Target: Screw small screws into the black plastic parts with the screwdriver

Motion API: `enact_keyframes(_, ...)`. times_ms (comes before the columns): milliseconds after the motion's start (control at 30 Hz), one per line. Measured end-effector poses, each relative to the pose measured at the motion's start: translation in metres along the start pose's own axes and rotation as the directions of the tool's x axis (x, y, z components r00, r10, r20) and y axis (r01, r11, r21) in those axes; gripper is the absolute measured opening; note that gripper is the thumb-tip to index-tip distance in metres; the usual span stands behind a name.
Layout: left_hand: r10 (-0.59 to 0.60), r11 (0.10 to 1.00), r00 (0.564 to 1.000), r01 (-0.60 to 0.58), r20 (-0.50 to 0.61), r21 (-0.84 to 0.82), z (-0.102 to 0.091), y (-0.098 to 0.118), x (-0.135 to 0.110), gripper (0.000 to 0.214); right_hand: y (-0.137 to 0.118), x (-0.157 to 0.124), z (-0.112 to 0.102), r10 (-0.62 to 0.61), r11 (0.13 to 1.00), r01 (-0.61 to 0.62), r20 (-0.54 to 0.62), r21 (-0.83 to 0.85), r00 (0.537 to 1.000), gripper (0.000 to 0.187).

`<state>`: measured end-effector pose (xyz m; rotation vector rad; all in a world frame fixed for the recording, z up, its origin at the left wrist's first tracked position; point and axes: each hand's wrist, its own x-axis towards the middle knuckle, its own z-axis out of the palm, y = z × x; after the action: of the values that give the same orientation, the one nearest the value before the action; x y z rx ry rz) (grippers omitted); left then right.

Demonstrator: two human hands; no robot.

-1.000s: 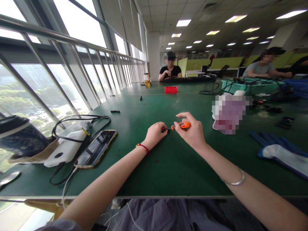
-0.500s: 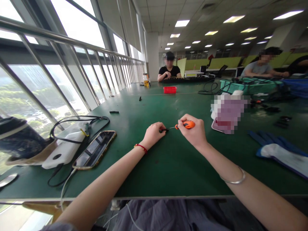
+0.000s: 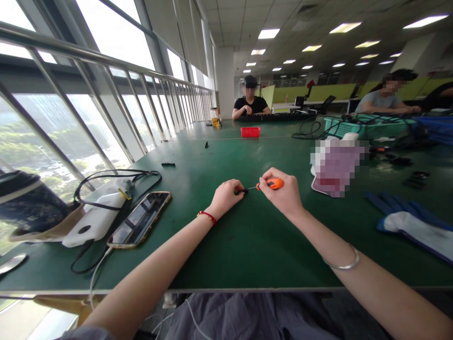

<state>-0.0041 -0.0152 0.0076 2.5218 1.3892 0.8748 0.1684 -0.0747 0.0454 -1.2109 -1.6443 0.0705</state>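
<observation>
Orange-handled screwdriver [image 3: 277, 183] is gripped in the curled right hand [image 3: 286, 194]; its shaft is directed at a small black part [image 3: 244, 191], pinched by the nearly closed left hand [image 3: 226, 195] over green table [image 3: 247, 255].

On the left of the green table [image 3: 255, 264], a dark cup [image 3: 33, 205] stands by a white thing [image 3: 83, 230] with a dark round spot. A phone [image 3: 139, 221] lies next to it, face up. Far back sits a little red box [image 3: 250, 132], near a person in a black shirt [image 3: 260, 104]. On the right are a blue and white glove [image 3: 419, 231] and a green basket [image 3: 338, 126]. A metal rail [image 3: 53, 45] runs by the windows [image 3: 116, 28].
</observation>
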Motion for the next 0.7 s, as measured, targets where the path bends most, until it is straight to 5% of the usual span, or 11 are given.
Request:
enact_keyframes(67,0.005,1.0,1.0,-0.005,-0.001,-0.006,0.0,-0.001,0.0,0.007,0.001,0.0,0.001,0.022,1.0,-0.021,-0.01,0.016,1.0,0.011)
enact_keyframes(233,0.012,1.0,1.0,-0.012,-0.004,-0.014,0.002,-0.003,0.0,0.007,0.006,0.001,0.003,0.037,0.998,-0.033,-0.075,0.053,0.996,0.034)
enact_keyframes(500,0.018,0.997,1.0,-0.019,-0.012,-0.078,0.005,-0.009,0.001,0.005,0.004,0.001,0.0,0.001,1.0,-0.001,-0.005,0.023,1.0,0.02)
enact_keyframes(700,0.023,0.99,0.999,-0.027,-0.031,-0.138,0.008,-0.014,0.002,0.003,0.006,0.001,-0.001,-0.074,0.995,0.068,-0.078,-0.072,0.994,0.035)
